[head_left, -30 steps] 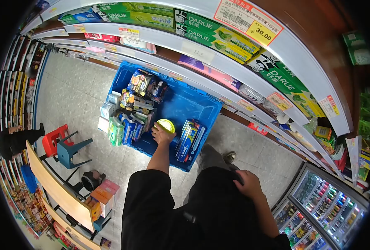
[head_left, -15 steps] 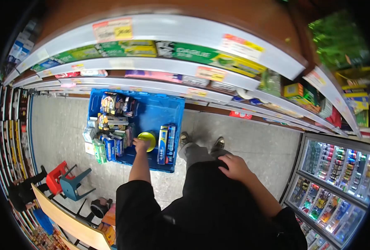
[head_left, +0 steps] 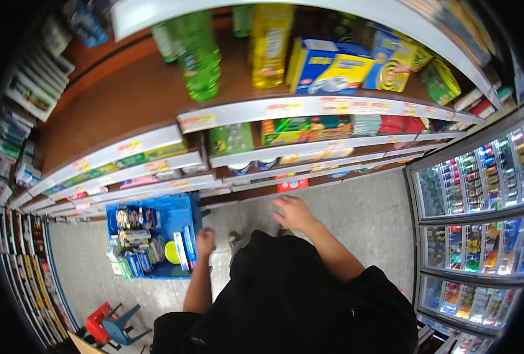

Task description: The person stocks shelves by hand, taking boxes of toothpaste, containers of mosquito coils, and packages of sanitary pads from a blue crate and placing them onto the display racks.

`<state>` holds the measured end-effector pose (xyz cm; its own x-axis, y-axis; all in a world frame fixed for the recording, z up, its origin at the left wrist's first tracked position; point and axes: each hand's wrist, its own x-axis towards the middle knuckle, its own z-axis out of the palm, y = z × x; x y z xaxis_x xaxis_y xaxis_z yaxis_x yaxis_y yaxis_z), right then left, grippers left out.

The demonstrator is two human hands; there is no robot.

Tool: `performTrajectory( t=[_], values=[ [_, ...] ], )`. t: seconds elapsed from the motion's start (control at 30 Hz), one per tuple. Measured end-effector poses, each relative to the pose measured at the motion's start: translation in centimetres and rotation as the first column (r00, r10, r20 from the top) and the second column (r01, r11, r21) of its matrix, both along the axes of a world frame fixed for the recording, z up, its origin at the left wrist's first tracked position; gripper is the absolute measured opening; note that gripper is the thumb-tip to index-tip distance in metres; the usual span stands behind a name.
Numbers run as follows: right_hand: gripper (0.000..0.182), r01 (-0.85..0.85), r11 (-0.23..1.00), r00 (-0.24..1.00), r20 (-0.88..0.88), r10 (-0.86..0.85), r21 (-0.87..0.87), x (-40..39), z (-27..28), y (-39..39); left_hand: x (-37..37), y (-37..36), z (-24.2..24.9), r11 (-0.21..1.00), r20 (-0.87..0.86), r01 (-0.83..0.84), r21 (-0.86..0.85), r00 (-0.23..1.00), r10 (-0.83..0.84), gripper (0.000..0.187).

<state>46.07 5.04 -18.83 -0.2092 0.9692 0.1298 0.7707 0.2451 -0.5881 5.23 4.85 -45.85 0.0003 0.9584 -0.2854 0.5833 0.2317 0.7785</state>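
Note:
My left hand (head_left: pixel 205 242) hangs just right of the blue crate (head_left: pixel 176 203), its fingers curled in and nothing visible in them. A round yellow-green item (head_left: pixel 172 252) lies in the crate, beside long blue-and-white boxes (head_left: pixel 185 245). Other packs (head_left: pixel 133 217) fill the crate's left side. In front of the lower shelves, my right hand (head_left: pixel 291 212) is held out with fingers apart, empty. It is near a red card (head_left: pixel 292 185) at the bottom shelf but apart from it.
Shelves ahead hold green bottles (head_left: pixel 198 56), a bottle of yellow liquid (head_left: pixel 270 47) and blue-and-yellow boxes (head_left: pixel 329 65). Glass-door drink fridges (head_left: pixel 474 218) stand at the right. A red stool (head_left: pixel 98 323) and a teal stool (head_left: pixel 123 324) are at the lower left. Tiled floor surrounds my feet.
My left hand has left the yellow-green item and come out of the crate to its right. My right hand has moved forward from my leg. The view has shifted right, showing more shelf.

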Motion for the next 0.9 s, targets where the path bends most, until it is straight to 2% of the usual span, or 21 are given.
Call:
performTrajectory(
  t=[0.03, 0.07, 0.1, 0.17, 0.2, 0.23, 0.27, 0.3, 0.37, 0.4, 0.43, 0.5, 0.53, 0.6, 0.67, 0.73, 0.77, 0.83, 0.87, 0.9],
  values=[
    [0.026, 0.050, 0.996, 0.999, -0.013, -0.049, 0.067, 1.9, 0.6, 0.1, 4.7, -1.2, 2.4, 0.927, -0.134, 0.071, -0.368, 0.983, -0.128, 0.044],
    [0.024, 0.101, 0.986, 0.995, -0.030, -0.098, 0.132, 4.0, 1.2, 0.3, 4.4, -4.3, -10.3, 0.910, -0.158, 0.331, -0.250, 0.913, -0.376, 0.047],
    [0.023, 0.154, 0.969, 0.988, -0.052, -0.147, 0.194, 6.0, 1.8, 0.4, 5.1, -7.2, -14.9, 0.579, -0.258, 0.815, 0.019, 0.563, -0.785, 0.046],
    [0.022, 0.286, 0.928, 0.957, -0.116, -0.265, 0.238, 10.2, 3.8, 0.0, 10.7, -8.7, -15.9, 0.603, -0.251, 0.662, -0.445, 0.555, -0.793, 0.044],
    [0.022, 0.349, 0.902, 0.936, -0.142, -0.322, 0.256, 12.7, 5.1, -0.3, 11.5, -8.2, -15.6, 0.668, -0.202, 0.547, -0.505, 0.678, -0.707, 0.043],
    [0.024, 0.442, 0.828, 0.897, -0.194, -0.397, 0.346, 15.3, 6.0, -0.6, 12.8, -7.3, -11.6, 0.721, -0.167, 0.414, -0.555, 0.794, -0.585, 0.042],
    [0.027, 0.525, 0.737, 0.851, -0.251, -0.461, 0.426, 17.9, 7.1, -0.8, 14.8, -5.8, -4.5, 0.757, -0.152, 0.272, -0.594, 0.886, -0.438, 0.041],
    [0.032, 0.597, 0.636, 0.802, -0.327, -0.501, 0.489, 20.7, 9.2, -0.7, 14.5, -4.9, -5.8, 0.791, -0.103, 0.421, -0.444, 0.853, -0.512, 0.044],
    [0.046, 0.725, 0.392, 0.686, -0.541, -0.487, 0.566, 27.5, 11.8, 0.5, 15.3, -3.4, -3.3, 0.817, -0.093, 0.437, -0.377, 0.859, -0.503, 0.045],
    [0.054, 0.729, 0.248, 0.636, -0.497, -0.590, 0.638, 29.3, 16.1, 0.8, 15.4, -3.1, -1.3, 0.830, -0.085, 0.439, -0.343, 0.866, -0.493, 0.046],
    [0.070, 0.772, 0.193, 0.604, -0.605, -0.518, 0.606, 32.6, 18.2, 1.9, 17.3, -3.0, 4.9, 0.865, -0.187, 0.355, -0.355, 0.880, -0.437, 0.045],
    [0.092, 0.784, 0.076, 0.514, -0.577, -0.635, 0.616, 37.5, 22.7, 3.3, 16.6, -3.1, 3.2, 0.867, -0.285, 0.336, -0.368, 0.847, -0.449, 0.042],
    [0.108, 0.748, 0.076, 0.532, -0.526, -0.664, 0.659, 40.4, 24.2, 4.3, 15.6, -3.4, 1.3, 0.870, -0.332, 0.322, -0.374, 0.829, -0.450, 0.040],
    [0.128, 0.768, 0.157, 0.501, -0.429, -0.752, 0.621, 44.2, 26.8, 6.1, 13.8, -4.4, -3.1, 0.767, -0.394, 0.492, -0.413, 0.663, -0.637, 0.038],
    [0.138, 0.808, 0.203, 0.475, -0.409, -0.779, 0.553, 46.6, 27.7, 8.0, 12.9, -6.2, -7.5, 0.662, -0.421, 0.588, -0.464, 0.511, -0.749, 0.038],
    [0.140, 0.831, 0.225, 0.443, -0.360, -0.821, 0.509, 47.2, 28.0, 9.3, 14.5, -8.3, -4.4, 0.594, -0.428, 0.664, -0.454, 0.422, -0.799, 0.041],
    [0.141, 0.831, 0.235, 0.457, -0.378, -0.806, 0.503, 47.6, 27.5, 10.0, 15.0, -9.7, -4.8, 0.771, -0.379, 0.499, -0.394, 0.677, -0.631, 0.042],
    [0.138, 0.830, 0.212, 0.458, -0.413, -0.787, 0.516, 48.2, 26.6, 11.0, 15.4, -11.6, -4.4, 0.903, -0.340, 0.250, -0.350, 0.864, -0.371, 0.042],
    [0.133, 0.823, 0.166, 0.447, -0.438, -0.780, 0.543, 48.6, 26.3, 11.4, 15.8, -13.1, -3.2, 0.936, -0.314, 0.112, -0.333, 0.923, -0.222, 0.043],
    [0.130, 0.836, 0.144, 0.415, -0.437, -0.798, 0.530, 48.0, 26.7, 11.4, 16.6, -13.7, -0.7, 0.921, -0.288, -0.037, -0.389, 0.954, -0.084, 0.044]
  ],
)
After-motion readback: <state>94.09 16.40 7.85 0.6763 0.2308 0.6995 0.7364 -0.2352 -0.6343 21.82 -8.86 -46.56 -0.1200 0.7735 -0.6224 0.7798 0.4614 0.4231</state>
